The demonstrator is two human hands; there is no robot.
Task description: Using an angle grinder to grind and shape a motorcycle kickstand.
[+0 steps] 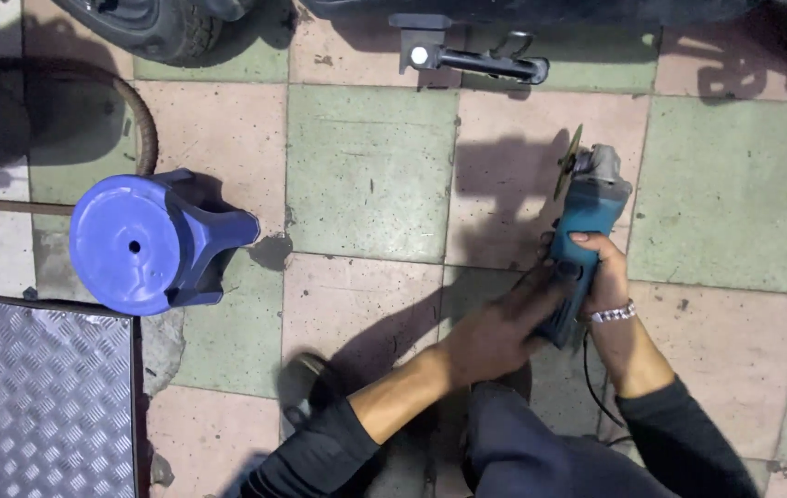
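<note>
From the head camera I look straight down at a floor [370, 171] of pink and green tiles. My right hand [603, 277] is wrapped tight around the blue body of an angle grinder [582, 235]. The fingers curl over the top of it, and there is a shiny bracelet [613, 314] on the wrist. My left hand [504, 327] comes in from the side and touches the back end of the grinder. It looks a bit blurry, so I cannot tell how tight it holds, but the fingers seem bent around the handle. The grinder is up in front of my knees, above the floor, and it points away from me. Its grey head and thin round disc [567, 161] are at the far end. A black cord [591, 383] hangs down from the grinder by my right arm. My dark sleeves and dark trousers fill the bottom of the view.

To the left, well apart from my hands, a blue plastic stool [149, 240] lies tipped on its side. A bumpy metal plate [38, 397] sits in the bottom left corner. At the top I see a tyre [167, 28] and a dark metal stand [467, 57].
</note>
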